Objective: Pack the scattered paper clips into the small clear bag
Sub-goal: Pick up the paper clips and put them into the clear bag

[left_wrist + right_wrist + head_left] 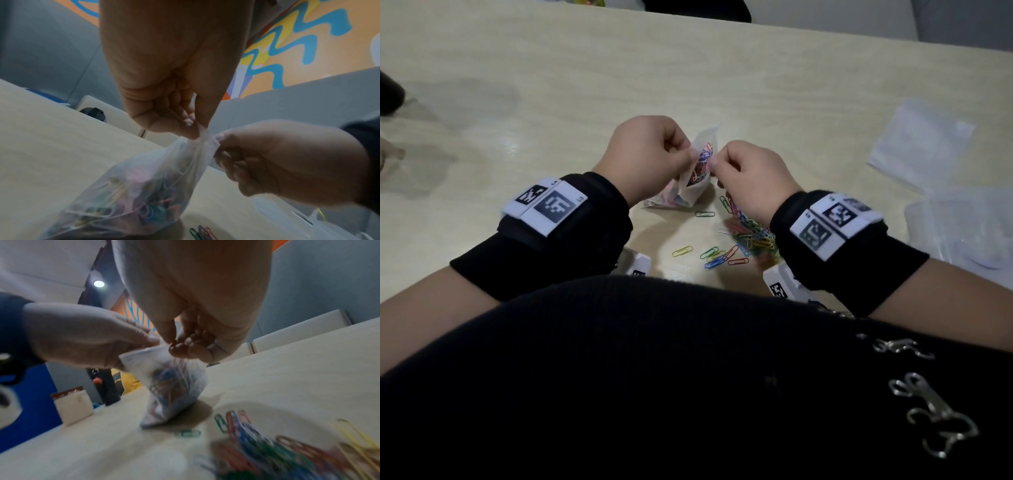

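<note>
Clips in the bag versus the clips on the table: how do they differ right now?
The clips in the bag are bunched inside clear plastic, which both the left hand and the right hand pinch at the top. The clips on the table lie bare, partly in a heap under the right wrist and partly strewn flat, untouched. Both lots are mixed-colour wire clips.

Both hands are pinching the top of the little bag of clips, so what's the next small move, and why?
Probably pull the small clear bag open at its mouth: the left hand and right hand pinch its top, and many loose paper clips lie unpacked on the table.
</note>
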`<state>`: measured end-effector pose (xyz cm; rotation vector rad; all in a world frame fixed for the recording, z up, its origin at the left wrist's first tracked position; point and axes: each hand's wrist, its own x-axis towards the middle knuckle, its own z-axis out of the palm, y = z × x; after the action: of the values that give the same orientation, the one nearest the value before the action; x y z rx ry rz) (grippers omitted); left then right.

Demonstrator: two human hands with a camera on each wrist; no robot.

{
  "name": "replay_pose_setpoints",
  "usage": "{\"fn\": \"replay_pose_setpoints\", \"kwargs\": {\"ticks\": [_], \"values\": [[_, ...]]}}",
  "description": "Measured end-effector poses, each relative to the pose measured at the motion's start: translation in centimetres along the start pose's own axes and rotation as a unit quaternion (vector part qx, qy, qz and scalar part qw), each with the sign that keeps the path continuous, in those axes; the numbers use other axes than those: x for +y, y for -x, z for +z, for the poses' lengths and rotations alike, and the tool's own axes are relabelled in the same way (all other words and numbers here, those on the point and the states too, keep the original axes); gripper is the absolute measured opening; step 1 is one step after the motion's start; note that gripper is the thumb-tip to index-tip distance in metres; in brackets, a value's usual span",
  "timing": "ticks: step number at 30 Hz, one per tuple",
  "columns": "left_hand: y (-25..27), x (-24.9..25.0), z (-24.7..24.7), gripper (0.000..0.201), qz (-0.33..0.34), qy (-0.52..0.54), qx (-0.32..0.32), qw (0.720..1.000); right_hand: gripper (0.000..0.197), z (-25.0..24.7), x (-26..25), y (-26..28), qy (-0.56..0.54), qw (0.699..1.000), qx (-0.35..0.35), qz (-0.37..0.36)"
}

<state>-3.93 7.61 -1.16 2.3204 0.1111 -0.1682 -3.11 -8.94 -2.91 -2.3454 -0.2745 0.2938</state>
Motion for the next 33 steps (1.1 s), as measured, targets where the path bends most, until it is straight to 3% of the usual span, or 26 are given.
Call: {"fn": "replay_pose_setpoints", "kwargs": {"ticks": [3, 7, 9, 11, 13, 16, 18, 20, 23, 26, 29, 31, 33], "values": [[-0.2, -0.6, -0.3, 0.017, -0.019, 0.057, 0.035, 0.998, 0.028, 1.3, 0.8, 1.3, 0.127, 0.984, -0.021, -0.125], [-0.2, -0.8, -0.1, 0.02, -0.031, 0.081, 0.044, 0.995, 0.028, 3.9, 2.4, 3.0, 0.236, 0.927, -0.093, -0.276], [-0.2, -0.7, 0.1, 0.018, -0.034, 0.086, 0.037, 0.995, 0.029, 5.0, 2.8, 2.9, 0.274, 0.897, -0.175, -0.299], [-0.2, -0.6, 0.2, 0.018, -0.033, 0.092, 0.033, 0.995, 0.045, 5.9, 3.1, 3.0, 0.356, 0.839, -0.291, -0.29], [-0.2, -0.5, 0.4, 0.018, -0.031, 0.092, 0.027, 0.995, 0.057, 6.1, 3.7, 3.2, 0.412, 0.8, -0.332, -0.284], [-0.1, -0.4, 0.4, 0.018, -0.032, 0.094, 0.017, 0.995, 0.071, 5.3, 4.9, 3.9, 0.426, 0.81, -0.322, -0.241], [-0.1, -0.4, 0.5, 0.017, -0.035, 0.096, 0.014, 0.995, 0.076, 4.4, 6.2, 4.1, 0.418, 0.836, -0.263, -0.24], [0.0, -0.3, 0.5, 0.017, -0.035, 0.091, 0.01, 0.995, 0.081, 3.4, 7.0, 4.4, 0.433, 0.839, -0.24, -0.228], [0.1, -0.1, 0.6, 0.016, -0.039, 0.09, 0.007, 0.995, 0.075, 2.7, 7.6, 4.6, 0.416, 0.858, -0.212, -0.213], [0.3, 0.2, 0.9, 0.016, -0.038, 0.087, 0.0, 0.995, 0.059, 2.5, 6.8, 4.4, 0.367, 0.878, -0.158, -0.265], [0.3, 0.2, 0.8, 0.017, -0.042, 0.088, -0.003, 0.995, 0.063, 4.2, 5.1, 4.6, 0.352, 0.836, -0.202, -0.37], [0.4, 0.2, 0.8, 0.017, -0.042, 0.089, -0.004, 0.995, 0.066, 5.1, 4.3, 4.8, 0.404, 0.803, -0.295, -0.325], [0.4, 0.2, 0.6, 0.018, -0.043, 0.092, -0.004, 0.995, 0.07, 5.1, 4.8, 4.8, 0.425, 0.809, -0.311, -0.262]]}}
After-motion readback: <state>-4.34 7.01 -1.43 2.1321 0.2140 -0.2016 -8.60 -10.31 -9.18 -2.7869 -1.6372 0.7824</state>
